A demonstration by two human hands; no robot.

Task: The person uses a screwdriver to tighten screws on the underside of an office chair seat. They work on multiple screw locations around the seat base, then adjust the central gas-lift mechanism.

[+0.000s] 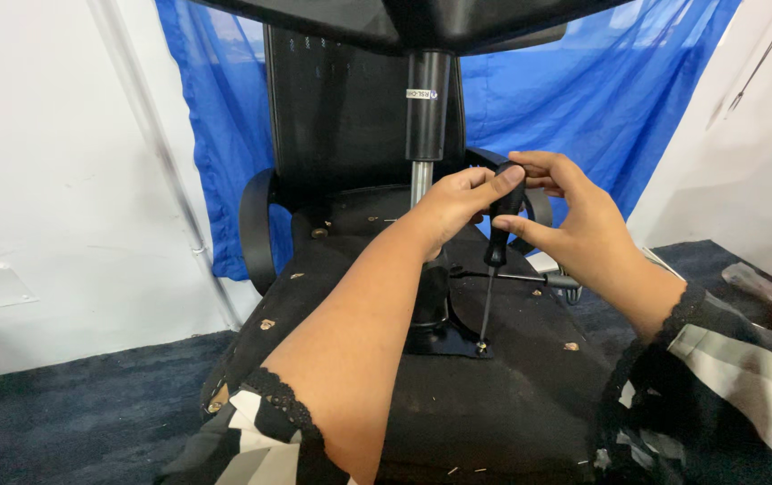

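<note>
Black fabric is pretty much the whole picture: an office chair [350, 117] lies tipped over on dark blue carpet [71, 404], its underside [494, 404] facing up, dusty cloth stapled over the base with a few brass-looking fittings dotted around. Going left to right, there's a white wall [44, 180], a curved plastic armrest [256, 229], then the gas cylinder [426, 108], smooth black tube on top and a shiny chrome rod below, running into a flat metal mounting plate [444, 341]. The left hand [458, 207] comes in across the middle with its fingers curled shut around the top of a screwdriver [494, 260]; the right hand [584, 224] pinches the same black handle from the other side, thumb and fingers closed on it. The thin steel shaft drops nearly straight down and its tip sits on a small screw [481, 344] at the plate's corner. I'd say the trick for this step is keeping the shaft dead upright over the screw head, pressing down with the top hand while the other does the turning, so the tip doesn't cam out and chew up the head. A lever rod [516, 277] sticks out sideways just behind the shaft, so watch the knuckles there. Blue crinkly tarp [638, 99] hangs behind everything.
</note>
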